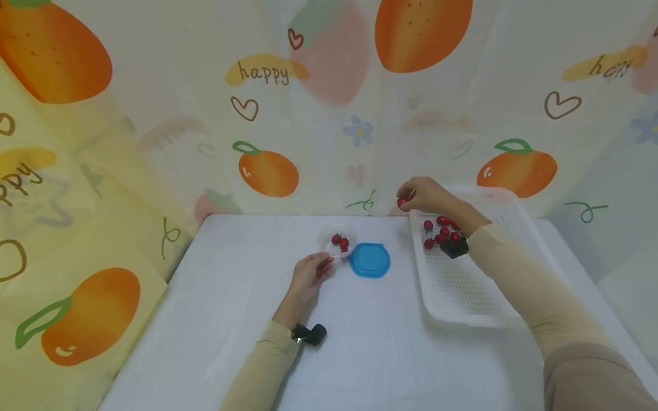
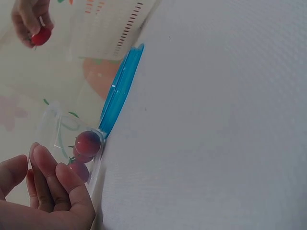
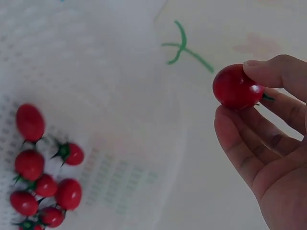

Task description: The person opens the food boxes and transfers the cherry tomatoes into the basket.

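A small clear plastic container [image 1: 336,255] stands on the table with red cherry tomatoes [image 1: 344,244] inside. At its near rim, my left hand [image 1: 310,275] holds the edge with thumb and bent fingers; the exact contact is hard to see through the clear plastic. A blue lid [image 1: 370,260] lies just right of the container. Farther right and higher, my right hand [image 1: 428,194] pinches one cherry tomato [image 3: 237,87] between thumb and fingertips. That tomato has a green stem and hangs by the far left corner of a white perforated basket [image 1: 429,297].
Several more cherry tomatoes [image 3: 29,165] lie in the far left part of the basket. My right forearm [image 1: 524,274] reaches over the basket. A patterned cloth wall [image 1: 319,165] closes off the table's [image 1: 226,285] far edge.
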### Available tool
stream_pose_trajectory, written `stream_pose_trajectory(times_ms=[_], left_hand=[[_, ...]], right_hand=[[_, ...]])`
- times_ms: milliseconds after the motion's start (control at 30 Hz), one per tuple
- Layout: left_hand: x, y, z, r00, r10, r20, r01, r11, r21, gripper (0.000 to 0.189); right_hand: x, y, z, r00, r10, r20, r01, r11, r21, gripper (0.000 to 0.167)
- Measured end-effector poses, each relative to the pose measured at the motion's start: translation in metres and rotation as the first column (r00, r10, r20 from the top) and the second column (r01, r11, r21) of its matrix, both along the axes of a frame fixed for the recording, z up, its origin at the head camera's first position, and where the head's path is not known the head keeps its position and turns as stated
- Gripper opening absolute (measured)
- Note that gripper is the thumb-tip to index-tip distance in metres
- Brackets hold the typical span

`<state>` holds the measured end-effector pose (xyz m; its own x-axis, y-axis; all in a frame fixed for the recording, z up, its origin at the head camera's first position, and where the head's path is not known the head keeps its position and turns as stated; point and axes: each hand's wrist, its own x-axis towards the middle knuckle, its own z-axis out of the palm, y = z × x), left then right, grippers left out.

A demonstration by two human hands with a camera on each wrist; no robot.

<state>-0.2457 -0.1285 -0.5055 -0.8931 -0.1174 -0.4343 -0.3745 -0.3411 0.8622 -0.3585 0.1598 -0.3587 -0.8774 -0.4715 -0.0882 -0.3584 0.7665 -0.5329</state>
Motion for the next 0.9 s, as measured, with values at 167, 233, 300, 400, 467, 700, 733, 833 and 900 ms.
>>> stream_pose_trajectory(times_ms=[167,233,300,400,467,700,733,833,900], left_hand=[[0.001,0.001,0.002,1.000,0.005,-0.004,-0.005,1.000,-0.005,0.033],[0.000,0.001,0.002,1.000,0.004,-0.005,-0.004,1.000,-0.002,0.033],[0.000,0.000,0.002,1.000,0.003,-0.004,-0.003,1.000,0.004,0.033],[-0.001,0.000,0.001,1.000,0.000,-0.008,0.000,1.000,0.001,0.031],[-0.001,0.000,0.001,1.000,0.000,-0.008,0.000,1.000,-0.002,0.030],[-0.002,0.001,0.001,1.000,0.011,0.002,-0.011,1.000,0.001,0.029],[-0.002,0.001,0.001,1.000,0.012,0.002,-0.012,1.000,0.001,0.029],[-0.002,0.001,0.000,1.000,0.013,0.004,-0.013,1.000,0.000,0.031],[-0.002,0.000,0.000,1.000,0.013,0.006,-0.013,1.000,-0.004,0.032]], right_hand=[[0.001,0.028,-0.010,0.997,-0.069,0.039,0.069,0.997,0.021,0.038],[-0.001,0.040,-0.016,0.996,-0.084,0.044,0.083,0.996,0.029,0.039],[-0.004,0.052,-0.023,0.995,-0.090,0.043,0.088,0.995,0.052,0.040],[-0.009,0.072,-0.035,0.993,-0.111,0.042,0.107,0.991,0.079,0.040],[-0.012,0.084,-0.043,0.991,-0.126,0.042,0.122,0.988,0.098,0.039],[-0.012,0.111,-0.056,0.977,-0.203,0.071,0.190,0.970,0.152,0.035],[-0.011,0.113,-0.057,0.976,-0.208,0.071,0.194,0.967,0.164,0.034],[-0.009,0.120,-0.057,0.978,-0.203,0.038,0.191,0.961,0.201,0.032],[-0.007,0.125,-0.059,0.982,-0.188,0.012,0.180,0.958,0.224,0.030]])
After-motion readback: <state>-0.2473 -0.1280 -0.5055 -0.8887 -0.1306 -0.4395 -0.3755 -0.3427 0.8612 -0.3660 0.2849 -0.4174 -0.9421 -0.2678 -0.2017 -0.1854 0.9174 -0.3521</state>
